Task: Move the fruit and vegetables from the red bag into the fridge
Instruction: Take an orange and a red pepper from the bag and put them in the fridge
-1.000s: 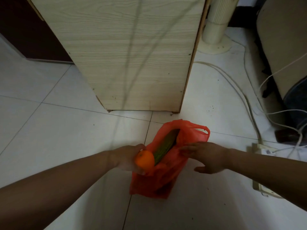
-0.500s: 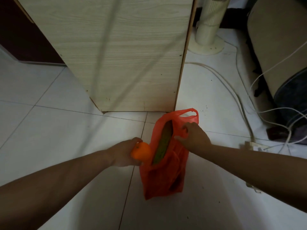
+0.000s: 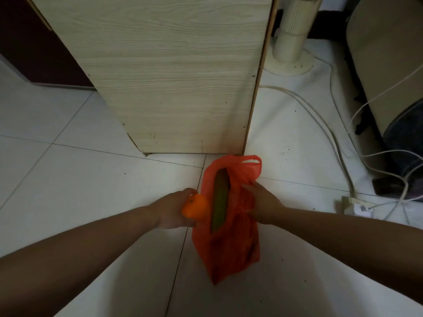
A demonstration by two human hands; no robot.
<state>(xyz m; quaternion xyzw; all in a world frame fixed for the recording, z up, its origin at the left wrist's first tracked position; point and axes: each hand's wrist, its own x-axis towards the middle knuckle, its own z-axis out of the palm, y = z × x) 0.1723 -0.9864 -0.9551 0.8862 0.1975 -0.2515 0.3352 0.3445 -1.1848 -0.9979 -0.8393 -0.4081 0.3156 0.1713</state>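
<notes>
One orange point(image 3: 195, 206) sits in your left grip point(image 3: 170, 209), fingers curled round it, just left of the mouth of the red bag point(image 3: 231, 248). Between your two grips a long green cucumber point(image 3: 220, 197) pokes out of that bag, which stands on the tiled floor point(image 3: 80, 191). Your right grip point(image 3: 264, 202) clutches the bag's right edge. Beyond both grips stands a wood-grain cabinet point(image 3: 178, 76); right of your right grip lie white cables point(image 3: 312, 112) and a power strip point(image 3: 354, 205).

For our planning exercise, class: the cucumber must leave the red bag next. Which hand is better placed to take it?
Probably the right hand: it carries no fruit and sits at the red bag beside the cucumber. The left hand holds the orange.
</notes>
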